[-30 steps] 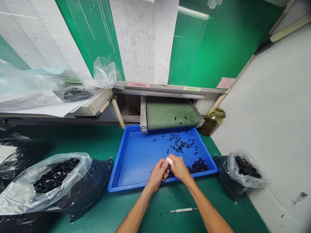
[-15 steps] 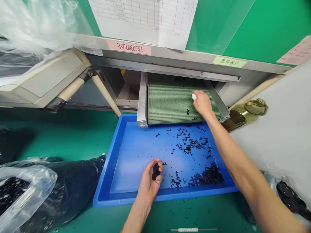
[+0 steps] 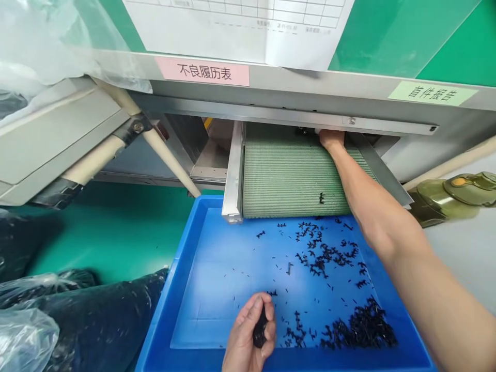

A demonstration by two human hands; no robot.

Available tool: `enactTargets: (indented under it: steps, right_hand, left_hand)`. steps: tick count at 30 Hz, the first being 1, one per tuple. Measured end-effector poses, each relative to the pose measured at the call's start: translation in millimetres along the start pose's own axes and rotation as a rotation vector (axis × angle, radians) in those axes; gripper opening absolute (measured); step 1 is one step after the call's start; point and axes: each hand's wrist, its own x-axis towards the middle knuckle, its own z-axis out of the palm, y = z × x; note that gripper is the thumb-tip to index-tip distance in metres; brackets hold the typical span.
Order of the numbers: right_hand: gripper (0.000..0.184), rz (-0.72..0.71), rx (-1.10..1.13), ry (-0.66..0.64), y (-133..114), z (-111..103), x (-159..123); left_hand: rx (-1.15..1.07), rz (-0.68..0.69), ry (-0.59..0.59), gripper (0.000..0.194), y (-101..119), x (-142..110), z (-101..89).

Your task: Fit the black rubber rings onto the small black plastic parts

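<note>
My left hand (image 3: 250, 333) is closed around black rounded pieces (image 3: 260, 329), above the front part of a blue plastic tray (image 3: 186, 268). Its fingers curl over them, and their exact kind cannot be made out. My right hand (image 3: 332, 138) reaches over a green mesh conveyor belt (image 3: 282, 175) to the metal bar at its far end. Those fingers look closed and are partly hidden; a bit of white shows at their tips. Close by on the belt are dark pieces (image 3: 303, 131). One small black branched piece (image 3: 321, 198) lies nearer the belt's front edge.
Small black branched bits (image 3: 325, 256) lie scattered in the tray, with a heap (image 3: 368, 325) at its right front. Dark filled bags (image 3: 104, 315) stand at left. A pipe frame (image 3: 166, 155) and an olive bottle (image 3: 449, 199) flank the belt.
My right hand has moved farther back along the belt, to the metal bar. My left hand still holds the black pieces, its fingers now more closed over them. The view has shifted closer.
</note>
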Motion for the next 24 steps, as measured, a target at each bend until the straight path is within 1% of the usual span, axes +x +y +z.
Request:
enactTargets:
  steps: [2,3,6,8,10,12,14,15,17,20,22,24]
  right_hand:
    - [0.042,0.042,-0.016,0.012,2.3,-15.6,-29.8]
    - [0.042,0.041,-0.023,0.016,2.6,-26.2,-48.6]
    - [0.040,-0.084,-0.026,0.003,-3.2,-65.4,-115.2]
    - [0.036,-0.135,0.023,-0.023,-14.6,-92.1,-165.2]
    - [0.029,-0.113,0.152,-0.071,-33.0,-114.2,-217.9]
    - [0.021,-0.062,0.340,-0.158,-56.9,-128.7,-270.5]
    - [0.019,-0.016,0.508,-0.295,-82.7,-135.0,-318.4]
    - [0.020,0.020,0.577,-0.344,-94.9,-135.4,-338.8]
    - [0.021,0.067,0.653,-0.419,-116.1,-132.5,-370.6]
    - [0.021,0.101,0.661,-0.439,-137.2,-124.3,-396.0]
    - [0.023,0.114,0.653,-0.444,-144.7,-120.0,-403.2]
    - [0.023,0.113,0.646,-0.468,-147.8,-118.6,-407.2]
  left_hand:
    - [-0.007,-0.005,-0.019,0.030,-0.2,-0.8,-1.6]
    - [-0.008,-0.002,-0.033,0.029,-0.3,-1.4,-2.3]
    - [0.007,0.025,-0.098,0.027,-0.5,-4.1,-2.3]
    - [0.045,0.059,-0.145,0.027,-0.9,-6.2,-0.1]
    - [0.100,0.103,-0.186,0.030,-1.9,-8.2,3.0]
    - [0.154,0.158,-0.221,0.033,-3.4,-9.9,6.1]
    - [0.197,0.208,-0.250,0.035,-4.9,-11.6,8.4]
    - [0.216,0.230,-0.262,0.036,-5.6,-12.5,9.2]
    - [0.258,0.260,-0.292,0.038,-6.7,-14.5,10.2]
    - [0.312,0.286,-0.346,0.043,-8.5,-17.1,10.9]
    - [0.350,0.303,-0.376,0.045,-9.8,-17.4,10.8]
    - [0.405,0.297,-0.371,0.043,-11.0,-16.4,10.0]
